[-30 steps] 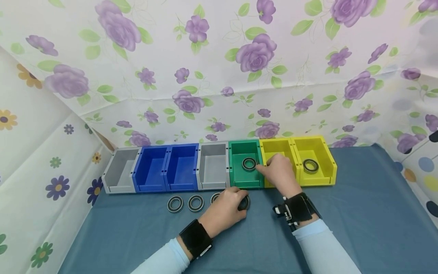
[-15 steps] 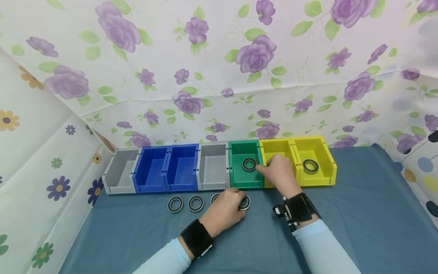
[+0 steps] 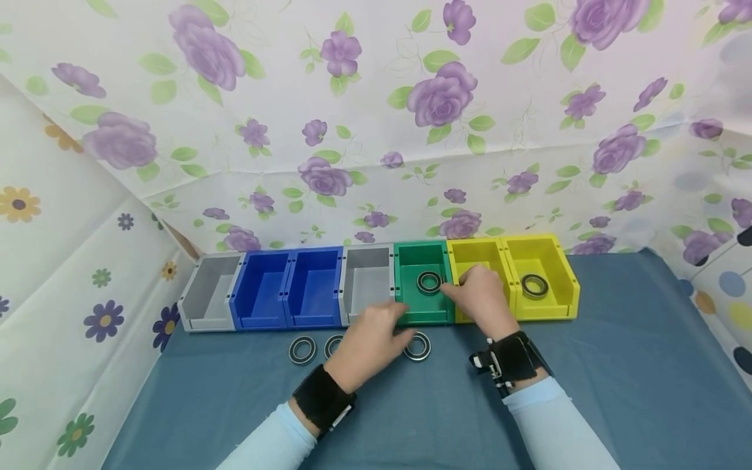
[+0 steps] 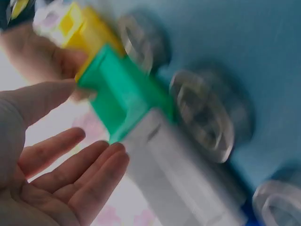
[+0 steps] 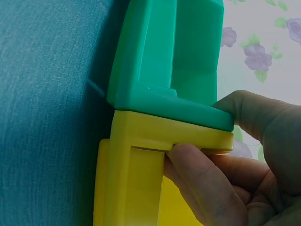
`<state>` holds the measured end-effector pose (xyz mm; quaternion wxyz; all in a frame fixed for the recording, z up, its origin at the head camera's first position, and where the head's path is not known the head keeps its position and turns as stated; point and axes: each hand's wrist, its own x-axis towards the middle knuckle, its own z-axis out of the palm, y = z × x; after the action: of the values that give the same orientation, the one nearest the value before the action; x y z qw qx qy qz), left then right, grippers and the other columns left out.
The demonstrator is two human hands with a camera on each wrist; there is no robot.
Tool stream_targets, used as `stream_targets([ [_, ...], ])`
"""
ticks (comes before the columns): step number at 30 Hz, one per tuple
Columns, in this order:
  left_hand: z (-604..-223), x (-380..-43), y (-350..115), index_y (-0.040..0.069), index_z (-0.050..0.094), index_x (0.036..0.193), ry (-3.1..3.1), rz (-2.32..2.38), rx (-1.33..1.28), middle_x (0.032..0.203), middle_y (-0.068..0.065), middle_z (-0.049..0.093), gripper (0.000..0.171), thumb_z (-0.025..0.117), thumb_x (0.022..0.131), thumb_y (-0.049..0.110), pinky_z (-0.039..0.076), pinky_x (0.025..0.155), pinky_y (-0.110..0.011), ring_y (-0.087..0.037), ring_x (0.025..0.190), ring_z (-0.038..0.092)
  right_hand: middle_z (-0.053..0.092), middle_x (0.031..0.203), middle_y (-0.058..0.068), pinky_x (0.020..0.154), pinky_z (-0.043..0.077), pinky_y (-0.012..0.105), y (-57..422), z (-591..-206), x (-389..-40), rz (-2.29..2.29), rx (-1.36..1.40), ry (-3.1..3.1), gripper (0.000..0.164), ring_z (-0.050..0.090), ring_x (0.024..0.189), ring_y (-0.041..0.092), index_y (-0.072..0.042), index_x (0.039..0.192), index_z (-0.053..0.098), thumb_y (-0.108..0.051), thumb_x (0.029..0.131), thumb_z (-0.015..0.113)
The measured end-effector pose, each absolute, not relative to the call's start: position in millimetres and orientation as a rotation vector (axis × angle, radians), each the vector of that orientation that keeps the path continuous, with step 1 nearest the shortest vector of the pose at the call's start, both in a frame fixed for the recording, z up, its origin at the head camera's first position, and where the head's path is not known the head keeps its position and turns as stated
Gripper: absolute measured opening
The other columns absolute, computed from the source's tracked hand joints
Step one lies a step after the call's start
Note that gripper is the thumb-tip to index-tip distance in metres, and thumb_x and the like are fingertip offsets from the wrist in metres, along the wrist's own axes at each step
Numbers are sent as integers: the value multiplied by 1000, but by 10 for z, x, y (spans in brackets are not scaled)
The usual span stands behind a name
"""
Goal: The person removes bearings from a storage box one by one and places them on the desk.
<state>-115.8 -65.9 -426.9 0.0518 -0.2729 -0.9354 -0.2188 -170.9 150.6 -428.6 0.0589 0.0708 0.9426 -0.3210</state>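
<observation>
Fingers extended and empty, the left hand (image 3: 369,343) hovers over black-and-silver metal rings (image 3: 302,361) on the blue-draped bench (image 3: 634,365); the right hand (image 3: 483,301) pinches adjoining walls of a green plastic bin (image 3: 414,303) and a yellow plastic bin (image 3: 474,249); a tug could skew both, a low sweep scatter rings.

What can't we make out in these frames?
Head view: part of the second ring from left, behind the left hand.
Head view: much of the yellow bin next to the green bin, behind the right hand.
Left wrist view: fine detail on the rings, smeared by blur.
Right wrist view: the whole of both bins, cut off by the top and bottom edges.
</observation>
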Motion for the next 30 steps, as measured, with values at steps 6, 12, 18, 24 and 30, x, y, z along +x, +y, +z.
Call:
stream_targets([
  [6, -4028, -1329, -894, 8, 64, 114, -2667, -740, -564, 106, -4, 64, 38, 64, 87, 34, 48, 76, -26, -12, 95, 59, 35, 47, -3, 39, 28, 25, 1508, -4287, -1716, -988, 203, 2858, 49, 38, 40, 15, -11, 52, 45, -44, 81, 66],
  [12, -3986, -1446, -1080, 1, 61, 118, -2653, -733, -282, 111, -12, 62, 44, 63, 87, 33, 48, 79, -34, -20, 98, 59, 34, 46, -3, 39, 27, 25, 1520, -4300, -1720, -994, 183, 2880, 49, 36, 39, 14, -11, 51, 45, -44, 81, 66],
  [18, -4115, -1512, -1191, -4, 58, 120, -2715, -692, -144, 107, -17, 62, 49, 63, 88, 33, 51, 61, -29, -18, 76, 62, 35, 46, -3, 39, 28, 25, 1522, -4313, -1718, -976, 189, 2884, 50, 36, 40, 13, -11, 52, 46, -46, 81, 66],
  [24, -4224, -1545, -1251, -3, 61, 108, -2787, -671, -68, 85, -14, 63, 40, 62, 88, 31, 39, 41, -22, -11, 54, 53, 35, 46, -3, 39, 28, 25, 1520, -4318, -1705, -972, 201, 2874, 49, 37, 40, 14, -11, 52, 46, -45, 81, 66],
  [30, -4284, -1575, -1283, 8, 58, 81, -2826, -716, -33, 62, -2, 51, 22, 61, 89, 28, 38, 40, -26, -12, 49, 49, 35, 47, -2, 39, 28, 25, 1504, -4299, -1703, -985, 219, 2858, 48, 38, 40, 15, -10, 53, 47, -44, 81, 67],
])
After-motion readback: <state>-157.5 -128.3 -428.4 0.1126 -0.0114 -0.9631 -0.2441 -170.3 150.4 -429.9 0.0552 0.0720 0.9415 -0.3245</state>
